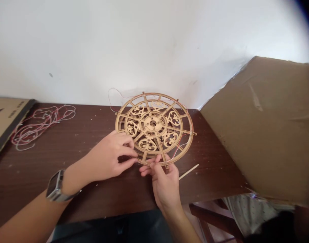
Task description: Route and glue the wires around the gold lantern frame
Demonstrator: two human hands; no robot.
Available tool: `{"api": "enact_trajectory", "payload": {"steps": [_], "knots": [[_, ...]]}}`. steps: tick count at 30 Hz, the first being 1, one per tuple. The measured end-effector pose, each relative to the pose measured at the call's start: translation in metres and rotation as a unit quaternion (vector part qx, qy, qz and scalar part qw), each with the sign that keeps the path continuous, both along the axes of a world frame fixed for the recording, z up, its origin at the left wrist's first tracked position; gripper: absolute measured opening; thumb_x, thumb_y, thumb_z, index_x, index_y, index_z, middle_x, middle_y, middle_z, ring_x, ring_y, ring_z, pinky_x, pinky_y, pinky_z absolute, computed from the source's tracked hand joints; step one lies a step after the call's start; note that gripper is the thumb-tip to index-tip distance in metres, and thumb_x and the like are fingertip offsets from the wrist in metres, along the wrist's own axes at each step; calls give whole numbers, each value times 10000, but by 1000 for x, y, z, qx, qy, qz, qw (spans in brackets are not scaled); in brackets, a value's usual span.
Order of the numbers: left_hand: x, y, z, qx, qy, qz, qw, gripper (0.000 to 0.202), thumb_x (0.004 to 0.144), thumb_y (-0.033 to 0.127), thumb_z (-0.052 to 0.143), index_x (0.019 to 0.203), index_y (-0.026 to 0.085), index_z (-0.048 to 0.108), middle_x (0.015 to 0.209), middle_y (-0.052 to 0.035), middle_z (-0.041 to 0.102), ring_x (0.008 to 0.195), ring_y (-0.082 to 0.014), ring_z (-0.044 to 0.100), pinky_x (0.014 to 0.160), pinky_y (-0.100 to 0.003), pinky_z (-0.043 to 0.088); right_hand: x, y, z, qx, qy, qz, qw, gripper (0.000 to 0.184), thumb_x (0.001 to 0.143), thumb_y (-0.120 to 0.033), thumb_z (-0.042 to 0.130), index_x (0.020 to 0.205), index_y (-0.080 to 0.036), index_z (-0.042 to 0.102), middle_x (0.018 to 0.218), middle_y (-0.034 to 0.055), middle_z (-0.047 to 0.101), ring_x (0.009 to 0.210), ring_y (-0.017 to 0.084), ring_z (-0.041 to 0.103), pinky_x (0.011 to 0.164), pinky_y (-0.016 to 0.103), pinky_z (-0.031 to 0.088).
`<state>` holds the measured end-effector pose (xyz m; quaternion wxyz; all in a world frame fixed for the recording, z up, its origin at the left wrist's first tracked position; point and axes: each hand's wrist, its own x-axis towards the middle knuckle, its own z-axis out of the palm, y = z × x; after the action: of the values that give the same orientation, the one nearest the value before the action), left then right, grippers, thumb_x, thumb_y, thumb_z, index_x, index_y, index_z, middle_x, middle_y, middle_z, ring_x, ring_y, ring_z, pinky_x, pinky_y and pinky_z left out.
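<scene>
A round laser-cut wooden wheel (154, 126) with ornate cut-outs lies flat on the dark wooden table (93, 195), thin red and white wires running along its rim. My left hand (110, 157), a watch on its wrist, pinches the wheel's near-left rim with fingers pressed together. My right hand (164, 180) grips the near rim from below, thumb and fingers closed on the edge. A thin wooden stick (189, 171) lies on the table just right of my right hand.
A tangle of red and white wires (37, 126) lies at the table's far left beside a flat cardboard box (4, 118). A large cardboard sheet (268, 128) leans at the right. A white wall stands behind. A chair frame (207, 216) shows below the table's right edge.
</scene>
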<state>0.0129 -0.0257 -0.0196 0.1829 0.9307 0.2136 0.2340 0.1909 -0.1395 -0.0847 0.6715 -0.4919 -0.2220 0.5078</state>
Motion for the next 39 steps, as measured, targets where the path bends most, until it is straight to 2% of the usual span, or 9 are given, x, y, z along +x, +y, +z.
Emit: {"api": "enact_trajectory", "payload": {"steps": [7,12,15,17,20,24,29,33,39], "knots": [[0,6,-4,2,5,-33,999,158,1008,196,773,929,272,886,899,-14,756,904,-195,626,867,-351,427,-1,-3,2,3,-11,15,1000,422,843,-382,812,929,-164,461,845,10,656,677,187,760,613,264,657],[-1,6,-4,-87,-9,-34,996,214,950,89,796,813,242,859,796,29,760,744,-131,668,762,-270,462,-2,-6,0,5,-17,28,999,400,860,-365,811,943,-157,481,873,19,668,686,202,772,603,267,654],[-4,5,-3,-118,-3,-46,992,255,972,57,737,830,231,857,806,31,785,727,-120,709,729,-240,481,-2,-7,-1,11,-24,35,999,385,879,-364,804,941,-153,487,861,23,673,688,209,774,603,276,657],[-7,5,-4,-77,9,-39,996,268,1008,70,687,900,237,866,859,26,805,739,-125,722,715,-246,480,-2,-7,-1,18,-27,32,999,374,881,-354,797,933,-150,489,850,15,668,679,201,769,605,278,659],[-12,4,-5,33,28,-42,998,247,1066,148,639,999,231,863,886,12,798,731,-143,713,676,-282,460,-2,-7,0,25,-27,28,999,366,886,-344,790,932,-147,485,839,5,664,662,189,762,599,271,658],[-12,1,-4,145,36,-70,986,240,1067,194,644,919,202,833,836,2,778,695,-169,675,633,-342,422,-2,-7,0,30,-23,34,999,364,889,-335,778,945,-150,469,834,11,682,657,191,765,579,258,653],[-5,-2,0,150,27,-90,984,276,1032,210,689,760,190,729,720,23,705,616,-158,602,604,-358,382,-2,-8,-1,26,-37,51,998,344,896,-326,768,968,-148,482,801,21,698,656,208,774,577,264,664],[-2,-5,-4,147,40,-78,985,312,1012,240,702,708,186,666,664,23,655,579,-160,575,574,-368,346,-3,-8,0,21,-48,59,997,340,889,-317,764,969,-148,480,807,37,716,662,228,781,591,287,680],[0,-7,-7,126,50,-79,988,282,1019,244,697,746,178,720,700,14,683,617,-159,607,592,-361,357,-2,-9,-2,20,-56,60,996,364,900,-343,769,978,-153,469,816,46,724,667,234,782,602,312,689]]}}
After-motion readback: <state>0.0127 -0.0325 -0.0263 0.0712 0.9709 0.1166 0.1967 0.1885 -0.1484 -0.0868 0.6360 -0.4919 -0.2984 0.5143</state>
